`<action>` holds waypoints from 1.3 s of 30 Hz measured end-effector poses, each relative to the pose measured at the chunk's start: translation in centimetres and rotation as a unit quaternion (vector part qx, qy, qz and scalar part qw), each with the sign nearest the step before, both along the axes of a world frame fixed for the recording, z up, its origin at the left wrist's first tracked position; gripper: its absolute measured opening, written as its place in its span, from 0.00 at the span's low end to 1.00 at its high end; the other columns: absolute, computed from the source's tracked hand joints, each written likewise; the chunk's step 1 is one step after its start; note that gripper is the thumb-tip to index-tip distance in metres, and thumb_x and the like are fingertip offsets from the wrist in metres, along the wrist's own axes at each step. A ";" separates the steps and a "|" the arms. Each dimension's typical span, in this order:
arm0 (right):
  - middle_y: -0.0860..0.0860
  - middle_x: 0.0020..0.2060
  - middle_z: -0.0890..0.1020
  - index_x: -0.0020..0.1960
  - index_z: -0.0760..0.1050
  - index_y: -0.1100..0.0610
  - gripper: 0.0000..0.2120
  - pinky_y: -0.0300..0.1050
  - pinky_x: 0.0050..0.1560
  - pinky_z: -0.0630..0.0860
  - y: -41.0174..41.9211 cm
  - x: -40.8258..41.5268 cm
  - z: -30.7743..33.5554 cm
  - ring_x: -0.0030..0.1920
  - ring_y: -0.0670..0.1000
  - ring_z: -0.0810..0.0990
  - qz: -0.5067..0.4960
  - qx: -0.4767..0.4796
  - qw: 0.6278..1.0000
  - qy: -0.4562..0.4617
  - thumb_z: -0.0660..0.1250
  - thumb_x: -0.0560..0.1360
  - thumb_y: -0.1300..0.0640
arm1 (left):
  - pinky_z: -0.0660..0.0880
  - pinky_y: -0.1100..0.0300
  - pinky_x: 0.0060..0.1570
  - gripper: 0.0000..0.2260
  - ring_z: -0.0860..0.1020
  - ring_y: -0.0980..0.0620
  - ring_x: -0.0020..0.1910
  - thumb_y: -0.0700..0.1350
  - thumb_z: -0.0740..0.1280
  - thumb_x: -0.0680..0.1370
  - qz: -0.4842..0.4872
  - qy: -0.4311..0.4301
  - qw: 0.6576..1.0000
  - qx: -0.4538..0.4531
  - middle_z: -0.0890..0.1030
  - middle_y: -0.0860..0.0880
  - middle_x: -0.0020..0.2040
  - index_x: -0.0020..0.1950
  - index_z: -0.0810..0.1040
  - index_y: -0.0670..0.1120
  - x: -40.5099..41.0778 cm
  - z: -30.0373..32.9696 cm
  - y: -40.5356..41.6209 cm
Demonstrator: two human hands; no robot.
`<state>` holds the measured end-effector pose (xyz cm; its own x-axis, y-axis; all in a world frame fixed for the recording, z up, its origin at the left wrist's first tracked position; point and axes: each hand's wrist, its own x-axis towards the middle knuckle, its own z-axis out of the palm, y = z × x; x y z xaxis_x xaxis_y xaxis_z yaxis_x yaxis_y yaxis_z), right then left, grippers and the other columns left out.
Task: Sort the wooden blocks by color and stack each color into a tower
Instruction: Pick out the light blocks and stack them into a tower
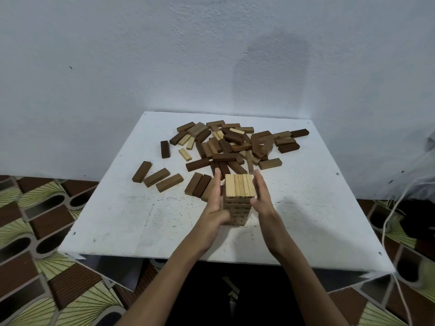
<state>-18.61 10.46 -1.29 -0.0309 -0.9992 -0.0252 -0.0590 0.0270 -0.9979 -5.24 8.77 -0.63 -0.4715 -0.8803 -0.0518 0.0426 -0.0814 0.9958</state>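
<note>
A tower of light wooden blocks (239, 187) stands near the middle of the white table (131, 220). My left hand (215, 201) lies flat against the tower's left side with straight fingers. My right hand (262, 196) does the same on the right side, fingers straight. Behind the tower lies a loose pile of mixed blocks (235, 144) in dark brown, medium brown and light wood. Two dark blocks (199, 184) lie side by side just left of the tower.
Three medium-brown blocks (156, 176) lie apart at the left of the pile, and a dark one (165, 149) farther back. The table stands against a pale wall. Patterned floor tiles surround it. White cords (388, 222) hang off the right edge.
</note>
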 end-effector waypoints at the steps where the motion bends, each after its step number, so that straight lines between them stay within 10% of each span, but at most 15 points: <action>1: 0.41 0.75 0.51 0.75 0.46 0.42 0.35 0.40 0.66 0.56 0.0 0.0 0.0 0.72 0.40 0.52 -0.012 -0.002 1.000 0.004 0.52 0.70 0.47 | 0.75 0.70 0.42 0.40 0.74 0.75 0.51 0.31 0.56 0.70 0.005 0.005 1.000 -0.010 0.64 0.64 0.65 0.77 0.43 0.55 0.2 0.0 0.0; 7: 0.41 0.71 0.62 0.72 0.58 0.43 0.27 0.46 0.68 0.59 -0.5 -1.4 0.5 0.69 0.40 0.60 -0.084 -0.044 0.995 0.032 0.50 0.73 0.43 | 0.67 0.80 0.49 0.42 0.61 0.76 0.64 0.36 0.57 0.60 0.086 -0.013 0.995 -0.056 0.60 0.63 0.71 0.75 0.56 0.55 2.5 0.4 -1.2; 12: 0.43 0.55 0.78 0.56 0.75 0.49 0.11 0.49 0.61 0.72 -4.4 -4.6 3.1 0.58 0.46 0.76 -0.105 -0.064 0.991 0.059 0.55 0.80 0.57 | 0.62 0.55 0.71 0.27 0.69 0.58 0.67 0.24 0.55 0.74 0.244 -0.050 0.963 -0.101 0.74 0.56 0.62 0.64 0.69 0.51 5.7 0.4 -5.3; 21: 0.49 0.51 0.79 0.55 0.77 0.55 0.11 0.29 0.35 0.70 -15.4 -4.7 3.2 0.44 0.45 0.77 0.063 -0.016 0.937 0.344 0.59 0.78 0.65 | 0.68 0.65 0.53 0.15 0.73 0.52 0.58 0.30 0.58 0.77 0.200 -0.332 0.904 -0.184 0.77 0.45 0.60 0.60 0.76 0.40 7.5 -2.3 -15.0; 32: 0.53 0.61 0.71 0.62 0.71 0.58 0.16 0.54 0.60 0.69 -23.8 -2.4 0.9 0.60 0.54 0.67 0.244 -0.089 0.738 0.623 0.58 0.75 0.65 | 0.74 0.50 0.52 0.11 0.71 0.44 0.54 0.34 0.68 0.73 0.085 -0.455 0.818 -0.342 0.75 0.43 0.57 0.55 0.78 0.40 7.4 -5.8 -21.9; 39: 0.52 0.56 0.73 0.59 0.73 0.55 0.13 0.50 0.56 0.69 -24.8 -3.6 -0.9 0.57 0.53 0.70 0.194 -0.114 0.771 0.596 0.61 0.75 0.60 | 0.69 0.54 0.41 0.07 0.73 0.44 0.44 0.41 0.69 0.74 0.253 -0.409 0.828 -0.289 0.74 0.44 0.45 0.45 0.72 0.40 6.3 -5.7 -23.5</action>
